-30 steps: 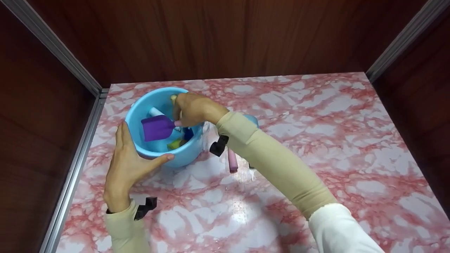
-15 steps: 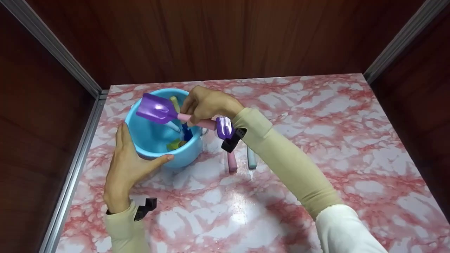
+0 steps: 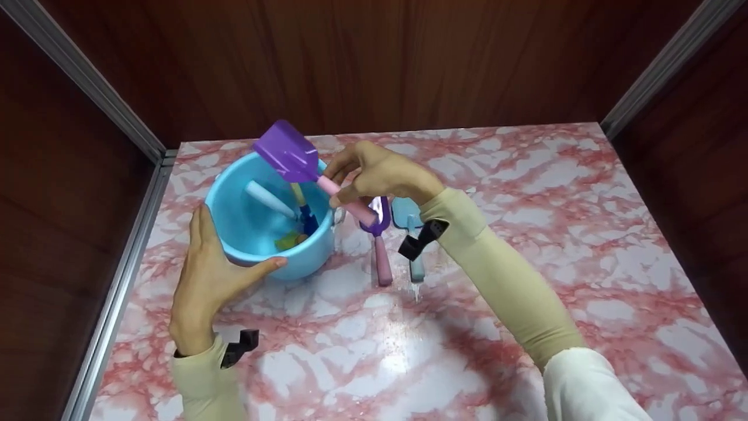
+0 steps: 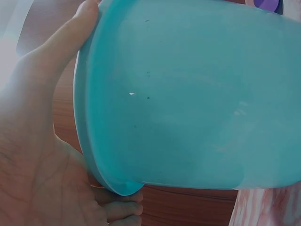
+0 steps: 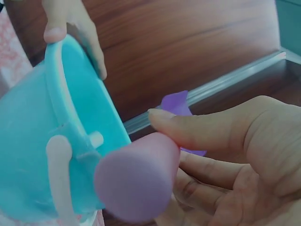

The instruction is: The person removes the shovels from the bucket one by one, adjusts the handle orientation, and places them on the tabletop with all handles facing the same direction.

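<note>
My right hand (image 3: pixel 385 169) pinches the pink handle of a toy shovel (image 3: pixel 289 153) between thumb and fingers. Its purple blade points up and left above the far rim of a light blue bucket (image 3: pixel 304 263). My left hand (image 3: pixel 207 275) rests against the bucket's near left side, fingers straight along the outside and thumb on the rim. Inside the bucket lie a pale blue handle (image 3: pixel 272 200), a dark blue tool with a yellow handle (image 3: pixel 307 217) and a yellow-green piece (image 3: pixel 286 240). In the right wrist view the handle's round end (image 5: pixel 134 188) hides part of the bucket.
To the bucket's right, a purple shovel with a pink handle (image 3: pixel 383 263) and a pale blue shovel (image 3: pixel 416 270) lie side by side on the red-and-white marbled table (image 3: pixel 526 234). Dark wood panels (image 3: pixel 374 64) enclose its back and sides. A white bucket handle (image 5: pixel 60 174) shows in the right wrist view.
My right hand has lifted the purple shovel out of the bucket and moved right, its blade swinging upward. The left hand has stayed on the bucket.
</note>
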The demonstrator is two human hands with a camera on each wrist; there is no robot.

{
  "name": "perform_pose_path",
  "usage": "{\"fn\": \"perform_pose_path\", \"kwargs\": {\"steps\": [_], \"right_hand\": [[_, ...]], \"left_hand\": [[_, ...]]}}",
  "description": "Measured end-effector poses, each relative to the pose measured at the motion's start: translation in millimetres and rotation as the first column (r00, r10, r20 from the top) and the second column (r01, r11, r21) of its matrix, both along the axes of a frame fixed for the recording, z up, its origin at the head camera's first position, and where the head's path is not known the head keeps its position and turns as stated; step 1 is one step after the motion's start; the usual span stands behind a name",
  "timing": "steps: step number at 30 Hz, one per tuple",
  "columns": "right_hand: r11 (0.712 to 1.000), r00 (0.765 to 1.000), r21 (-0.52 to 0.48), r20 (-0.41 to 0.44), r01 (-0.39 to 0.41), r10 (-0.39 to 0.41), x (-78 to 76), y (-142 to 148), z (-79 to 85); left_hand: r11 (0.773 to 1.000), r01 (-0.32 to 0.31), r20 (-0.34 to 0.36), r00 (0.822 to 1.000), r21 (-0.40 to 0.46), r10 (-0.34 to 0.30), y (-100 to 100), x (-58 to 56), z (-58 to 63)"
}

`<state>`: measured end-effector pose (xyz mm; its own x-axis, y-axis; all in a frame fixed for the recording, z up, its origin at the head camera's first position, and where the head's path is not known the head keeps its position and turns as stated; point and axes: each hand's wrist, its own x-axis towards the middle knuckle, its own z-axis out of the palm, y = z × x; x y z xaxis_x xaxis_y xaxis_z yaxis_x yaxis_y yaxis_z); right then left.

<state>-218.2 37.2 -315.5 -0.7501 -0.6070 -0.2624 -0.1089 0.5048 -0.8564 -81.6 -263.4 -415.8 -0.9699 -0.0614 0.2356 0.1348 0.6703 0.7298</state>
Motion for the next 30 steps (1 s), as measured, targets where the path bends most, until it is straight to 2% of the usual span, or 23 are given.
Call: {"fn": "perform_pose_path", "kwargs": {"steps": [8, 13, 20, 30], "right_hand": [[0.991, 0.998, -0.118, 0.026, 0.068, -0.065, 4.4, 32.9, -16.0], [0.983, 0.992, -0.133, 0.042, 0.127, -0.123, 6.7, 50.4, -25.1], [0.975, 0.985, -0.139, 0.017, 0.175, -0.175, 6.8, 71.1, -37.4], [0.938, 0.962, -0.216, 0.091, 0.272, -0.258, 2.8, 92.0, -61.9]], "left_hand": [[1.000, -0.004, 0.015, 1.000, 0.000, 0.004, 0.5, 0.4, -1.5], [1.000, -0.005, 0.008, 1.000, 0.002, 0.005, 0.4, 1.5, -2.0], [1.000, 0.005, 0.001, 1.000, 0.011, -0.005, 0.4, 0.9, -2.6], [1.000, 0.004, 0.007, 1.000, 0.008, -0.004, -1.3, 0.2, -0.7]]}}
